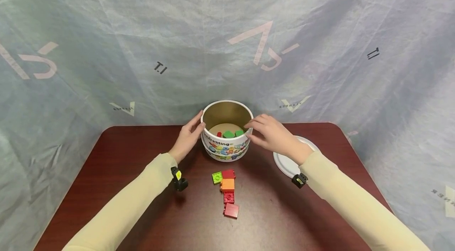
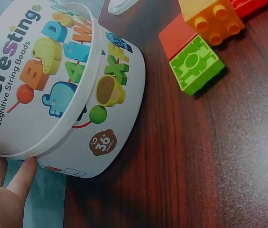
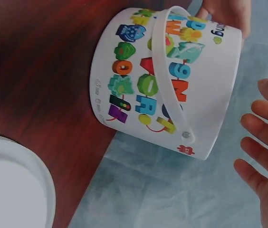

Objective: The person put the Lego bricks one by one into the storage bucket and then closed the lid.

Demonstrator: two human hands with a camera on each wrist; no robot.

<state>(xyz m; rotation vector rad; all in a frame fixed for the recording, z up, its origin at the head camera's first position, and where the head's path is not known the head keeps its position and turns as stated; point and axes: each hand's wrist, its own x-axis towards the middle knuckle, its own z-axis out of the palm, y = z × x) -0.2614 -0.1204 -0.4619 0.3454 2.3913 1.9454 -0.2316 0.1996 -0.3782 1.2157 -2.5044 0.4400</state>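
A white bucket [image 1: 227, 158] printed with colourful letters and animals stands upright near the table's back edge. Inside it lie green blocks [image 1: 228, 134] and a small red block [image 1: 219, 134]. My left hand [image 1: 187, 137] rests against the bucket's left side, fingers extended along the wall near the rim. To the right of the rim is my right hand [image 1: 273, 134]; in the right wrist view its spread, loosely bent fingers [image 3: 257, 149] stand apart from the bucket, holding nothing. The bucket's white handle [image 3: 165, 71] hangs down against its front.
In front of the bucket, a row of toy bricks runs toward me: a lime green brick [image 1: 217, 178], a red brick [image 1: 228, 174], an orange brick [image 1: 228, 184] and more red ones. A round white lid [image 1: 284, 164] lies under my right forearm. Behind the table hangs a grey cloth [image 1: 199, 45].
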